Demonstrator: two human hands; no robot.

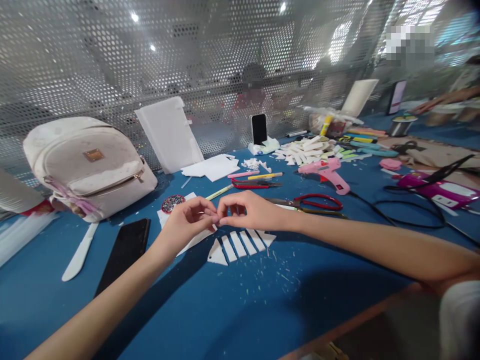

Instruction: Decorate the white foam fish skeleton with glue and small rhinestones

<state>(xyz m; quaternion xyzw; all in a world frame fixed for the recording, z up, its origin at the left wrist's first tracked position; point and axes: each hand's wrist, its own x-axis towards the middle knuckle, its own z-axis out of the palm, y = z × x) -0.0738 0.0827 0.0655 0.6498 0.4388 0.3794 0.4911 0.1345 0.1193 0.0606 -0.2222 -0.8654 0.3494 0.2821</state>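
My left hand (189, 218) and my right hand (249, 212) meet over the blue table, fingertips pinched together. Whatever sits between the fingers is too small to make out. Just below them lies a row of white cut pieces (240, 245) in the outline of a fish, with a pointed head piece (217, 253) and slanted strips. White paper (195, 242) lies partly under my left hand. Behind my right wrist rest red-handled scissors (318, 201), partly covered by the forearm. A round speckled red-rimmed disc (173, 203) is beside my left hand.
A white backpack (90, 165), a black phone (123, 255) and a white plastic knife (80, 252) are at left. Behind are a red cutter (255, 184), pens and a heap of white strips (305, 150). A pink glue gun (328, 174) trails its cable right. Another person's hand (431, 103) shows far right.
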